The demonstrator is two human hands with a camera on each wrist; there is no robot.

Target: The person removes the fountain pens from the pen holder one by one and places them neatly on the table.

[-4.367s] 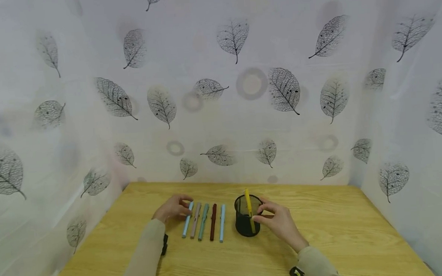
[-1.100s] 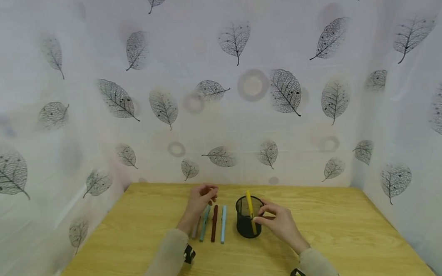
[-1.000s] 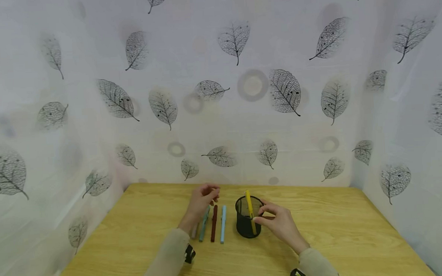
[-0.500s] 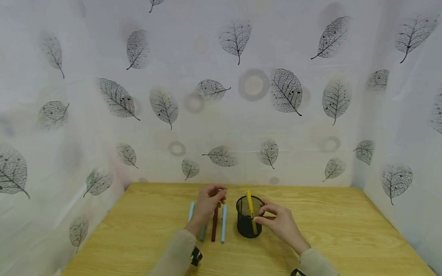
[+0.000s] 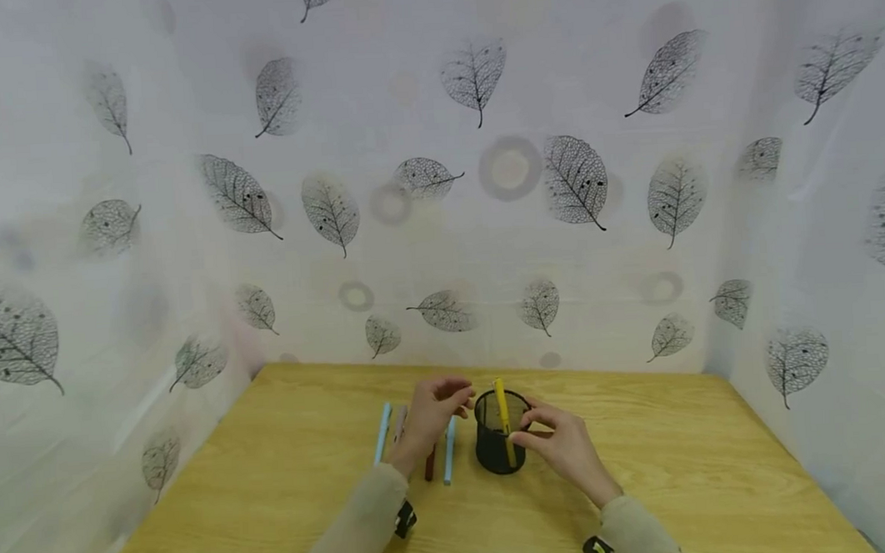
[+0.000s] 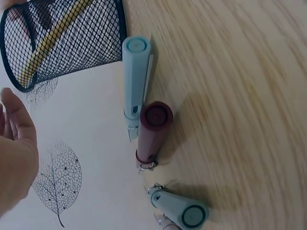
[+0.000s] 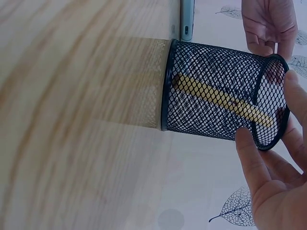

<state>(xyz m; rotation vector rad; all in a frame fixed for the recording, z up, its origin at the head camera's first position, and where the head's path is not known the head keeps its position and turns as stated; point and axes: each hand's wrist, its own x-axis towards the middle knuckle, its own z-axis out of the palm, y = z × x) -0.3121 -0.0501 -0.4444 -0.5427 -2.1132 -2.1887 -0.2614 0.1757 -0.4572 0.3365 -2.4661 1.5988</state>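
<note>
A black mesh cup (image 5: 499,450) stands on the wooden table (image 5: 685,464) with a yellow pen (image 5: 501,404) leaning inside it. My right hand (image 5: 532,432) grips the cup's right side at the rim; in the right wrist view its fingers (image 7: 254,163) curl round the cup (image 7: 211,103). My left hand (image 5: 449,397) hovers just left of the cup, fingers relaxed and holding nothing. Under it lie a light blue pen (image 5: 449,453) and a dark red pen (image 5: 429,469). The left wrist view also shows a teal pen (image 6: 180,213).
Further left on the table lie another light blue pen (image 5: 382,432) and a pinkish pen (image 5: 399,421). Leaf-patterned white curtains (image 5: 483,182) close off the table at the back and both sides. Bare wood spreads to the right of the cup.
My left hand has drifted right, from the left-hand pens to just beside the cup, uncovering the leftmost blue pen. The right hand has stayed on the cup.
</note>
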